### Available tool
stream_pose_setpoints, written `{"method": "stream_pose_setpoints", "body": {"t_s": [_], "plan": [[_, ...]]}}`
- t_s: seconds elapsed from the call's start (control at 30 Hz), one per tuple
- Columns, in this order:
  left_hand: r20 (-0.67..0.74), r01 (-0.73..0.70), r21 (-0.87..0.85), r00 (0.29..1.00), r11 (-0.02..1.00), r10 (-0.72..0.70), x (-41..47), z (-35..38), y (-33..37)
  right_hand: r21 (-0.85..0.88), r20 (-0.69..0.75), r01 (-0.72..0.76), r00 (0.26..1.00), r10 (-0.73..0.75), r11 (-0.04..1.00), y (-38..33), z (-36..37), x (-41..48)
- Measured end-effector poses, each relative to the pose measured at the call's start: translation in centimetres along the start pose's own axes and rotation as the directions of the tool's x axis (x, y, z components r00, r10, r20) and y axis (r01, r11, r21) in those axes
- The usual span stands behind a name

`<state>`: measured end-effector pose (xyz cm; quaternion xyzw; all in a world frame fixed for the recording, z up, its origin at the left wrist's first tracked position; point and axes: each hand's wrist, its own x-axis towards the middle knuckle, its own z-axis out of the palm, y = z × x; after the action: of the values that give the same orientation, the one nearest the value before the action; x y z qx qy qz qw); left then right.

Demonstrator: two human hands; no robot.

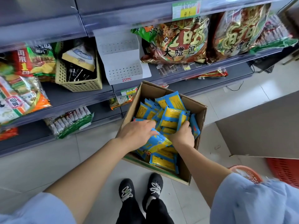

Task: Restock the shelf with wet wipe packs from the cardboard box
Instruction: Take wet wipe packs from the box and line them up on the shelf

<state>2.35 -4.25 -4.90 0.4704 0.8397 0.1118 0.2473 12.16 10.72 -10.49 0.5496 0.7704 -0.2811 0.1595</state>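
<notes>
An open cardboard box [196, 109] stands on the tiled floor in front of the shelf, filled with several blue and yellow wet wipe packs [171, 103]. Both my hands are inside it. My left hand [137, 132] lies palm down on a tilted pack [157, 143], with the fingers curled over its upper edge. My right hand [183, 135] is closed around the lower end of another pack [171, 116] in the middle of the box. A white perforated display stand [121, 57] sits on the grey shelf [72, 96] just behind the box.
Snack bags fill the shelves at left and upper right. A beige plastic basket [77, 81] stands left of the white stand. A red basket [246, 173] and a large cardboard sheet [258, 126] lie to the right. My feet are just below the box.
</notes>
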Motion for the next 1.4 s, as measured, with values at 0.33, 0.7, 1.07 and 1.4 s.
{"method": "stream_pose_setpoints", "body": {"t_s": [0.33, 0.7, 1.07, 1.4], "plan": [[0.302, 0.374, -0.053, 0.89, 0.926, -0.342, 0.8, 4.4, -2.2, -0.056, -0.178, 0.444, 0.877, -0.447, 0.894, 1.5, -0.7, -1.5], [0.168, 0.409, -0.086, 0.905, 0.908, -0.391, 0.1, 2.8, -2.0, 0.091, -0.114, 0.374, 0.925, -0.364, 0.923, -0.4, -2.2, -2.8], [-0.116, 0.247, -0.014, 0.962, 0.969, -0.247, -5.9, -9.8, -0.5, -0.142, -0.185, 0.547, 0.804, -0.565, 0.825, -6.9, -11.9, -8.9], [-0.319, 0.337, 0.048, 0.897, 0.94, -0.306, -17.0, -21.7, -0.4, -0.132, -0.156, 0.816, 0.543, -0.825, 0.562, -16.8, -18.6, -19.8]]}}
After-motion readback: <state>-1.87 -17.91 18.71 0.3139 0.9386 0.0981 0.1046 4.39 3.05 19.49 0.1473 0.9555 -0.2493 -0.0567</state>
